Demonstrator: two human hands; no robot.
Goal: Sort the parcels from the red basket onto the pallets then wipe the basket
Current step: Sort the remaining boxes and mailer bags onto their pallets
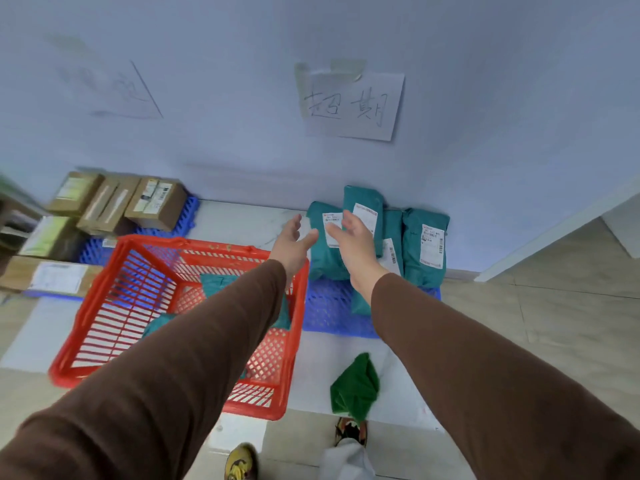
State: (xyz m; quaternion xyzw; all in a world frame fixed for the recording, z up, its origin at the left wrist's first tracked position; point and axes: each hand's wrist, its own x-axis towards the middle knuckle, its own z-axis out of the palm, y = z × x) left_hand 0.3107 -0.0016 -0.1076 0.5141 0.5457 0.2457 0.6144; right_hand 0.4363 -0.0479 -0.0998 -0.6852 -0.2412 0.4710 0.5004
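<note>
Both hands, left hand and right hand, reach out open and empty toward teal parcels standing long-axis upright (labels outward) on the blue pallet. More teal lies in the red basket beside it.

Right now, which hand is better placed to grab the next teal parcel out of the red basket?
Left, probably. The left hand hangs open over the red basket's far rim, with a teal parcel just below its forearm. The right hand, also empty, reaches out over the stacked teal bags on the blue pallet.
</note>
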